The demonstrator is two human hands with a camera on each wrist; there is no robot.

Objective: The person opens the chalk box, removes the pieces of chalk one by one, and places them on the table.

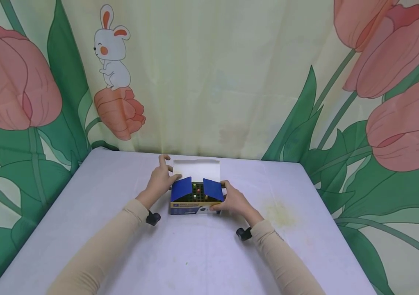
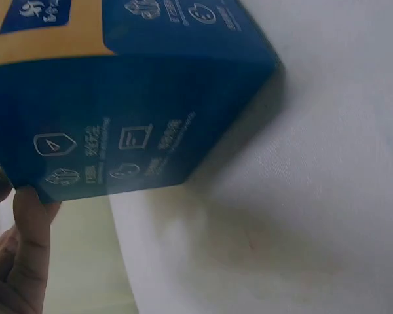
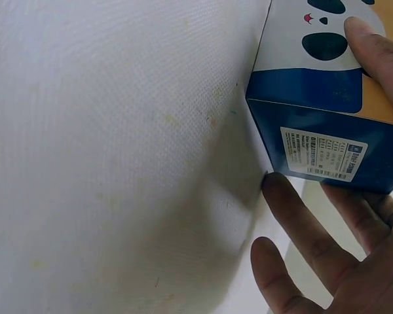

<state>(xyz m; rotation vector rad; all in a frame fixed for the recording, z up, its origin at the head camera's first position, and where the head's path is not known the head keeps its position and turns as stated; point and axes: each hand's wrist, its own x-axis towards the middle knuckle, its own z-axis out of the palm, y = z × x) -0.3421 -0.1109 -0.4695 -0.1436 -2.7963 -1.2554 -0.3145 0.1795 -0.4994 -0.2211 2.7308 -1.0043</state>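
A blue and tan cardboard box (image 1: 194,207) stands on the table, its white-lined lid (image 1: 202,169) raised at the back. Two blue side flaps (image 1: 181,189) slant up and leave a gap, where small coloured round tips show in a dark grid (image 1: 198,191). My left hand (image 1: 158,180) is at the back left corner, thumb near the flap; in the left wrist view its fingertips (image 2: 29,203) pinch the box's upper edge. My right hand (image 1: 233,200) grips the right end, thumb (image 3: 373,49) on the panda print of the front and other fingers behind.
A pale cloth covers the table (image 1: 180,262), with a yellowish stain (image 1: 279,213) right of the box. Behind the table's back edge hangs a curtain (image 1: 209,82) printed with tulips and a rabbit. Dark wrist cameras (image 1: 153,218) sit under both wrists.
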